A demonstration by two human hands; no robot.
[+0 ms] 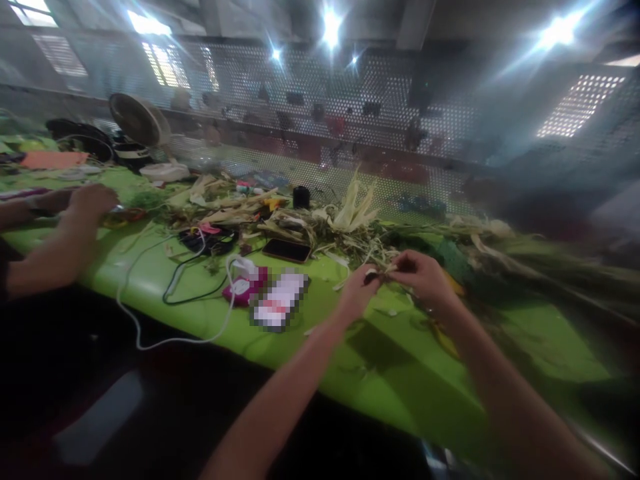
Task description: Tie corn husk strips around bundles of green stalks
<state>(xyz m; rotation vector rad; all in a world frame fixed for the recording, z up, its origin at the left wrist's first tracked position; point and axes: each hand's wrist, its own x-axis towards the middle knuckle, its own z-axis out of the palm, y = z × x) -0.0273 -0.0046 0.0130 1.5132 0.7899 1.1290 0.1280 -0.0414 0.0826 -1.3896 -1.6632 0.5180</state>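
Note:
My left hand (359, 292) and my right hand (424, 277) meet close together above the green table (400, 373). Both have their fingers closed in a pinch on a small pale piece of dried plant husk (386, 269), which is blurred and partly hidden by the fingers. Just behind them lies a loose heap of dry stalks and straw (367, 247). Out of that heap a tuft of pale husk leaves (354, 208) stands up. Some small scraps (393, 312) lie on the table beneath my hands.
A lit phone (280, 303), a magenta packet (245, 290), a dark phone (287, 251) and a white cable (170, 343) lie left of my hands. A black cylinder (301, 197) stands behind. Another person's hands (90, 200) work at far left, near a fan (137, 120).

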